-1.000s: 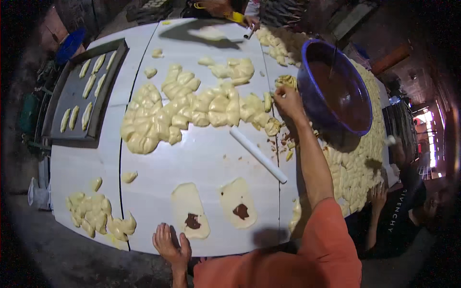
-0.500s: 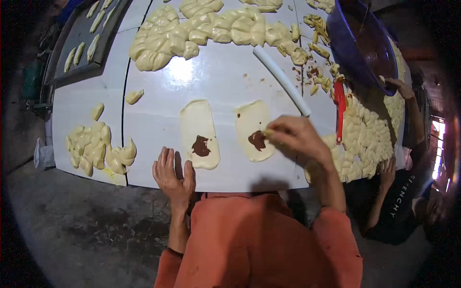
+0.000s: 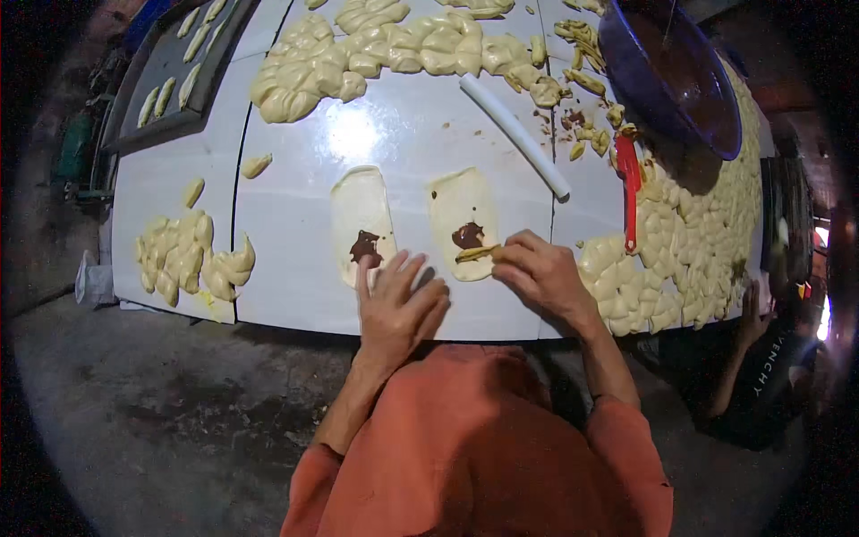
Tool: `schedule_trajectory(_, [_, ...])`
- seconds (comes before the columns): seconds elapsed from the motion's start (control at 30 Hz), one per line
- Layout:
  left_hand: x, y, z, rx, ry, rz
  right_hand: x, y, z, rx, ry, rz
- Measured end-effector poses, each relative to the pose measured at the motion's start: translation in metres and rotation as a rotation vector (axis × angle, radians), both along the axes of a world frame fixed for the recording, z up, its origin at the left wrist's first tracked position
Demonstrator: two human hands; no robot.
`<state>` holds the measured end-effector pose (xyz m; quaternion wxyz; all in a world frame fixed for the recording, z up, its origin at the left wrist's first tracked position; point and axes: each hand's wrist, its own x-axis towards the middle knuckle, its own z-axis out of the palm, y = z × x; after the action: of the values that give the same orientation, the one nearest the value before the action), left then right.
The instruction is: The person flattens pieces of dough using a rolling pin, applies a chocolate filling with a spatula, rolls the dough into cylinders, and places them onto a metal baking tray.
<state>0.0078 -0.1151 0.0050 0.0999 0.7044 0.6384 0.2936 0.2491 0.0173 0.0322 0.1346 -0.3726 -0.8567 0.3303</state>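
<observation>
Two flat oblong dough sheets lie side by side before me, the left dough sheet (image 3: 362, 201) and the right dough sheet (image 3: 461, 197). Each bears a dark brown smear of chocolate-like spread (image 3: 467, 235). My right hand (image 3: 541, 273) pinches one end of a yellowish-brown strip (image 3: 478, 254), which looks like a banana slice. That strip lies crosswise on the right sheet, just below its smear. Over the lower end of the left sheet is my left hand (image 3: 398, 304), fingers spread and holding nothing; it partly hides that end.
A white rolling pin (image 3: 514, 134) lies beyond, with a red-handled tool (image 3: 630, 197) to its right. Dough pieces (image 3: 680, 242) crowd the right side, more dough (image 3: 367, 49) the back. A blue basin (image 3: 626, 80) and a tray (image 3: 148, 103) stand far off. A co-worker (image 3: 761, 367) is at right.
My left hand has moved right, from beside the left sheet to over its lower end. My right hand has brought the strip down onto the right sheet. The co-worker's hand has left the basin's rim.
</observation>
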Motion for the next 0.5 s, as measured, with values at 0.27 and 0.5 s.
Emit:
schedule_trajectory(0.27, [0.027, 0.028, -0.029, 0.053, 0.054, -0.136, 0.005, -0.008, -0.034, 0.266, 0.020, 0.050])
schedule_trajectory(0.5, [0.019, 0.045, -0.019, 0.005, -0.097, 0.136, 0.006, 0.015, -0.023, -0.262, 0.155, -0.221])
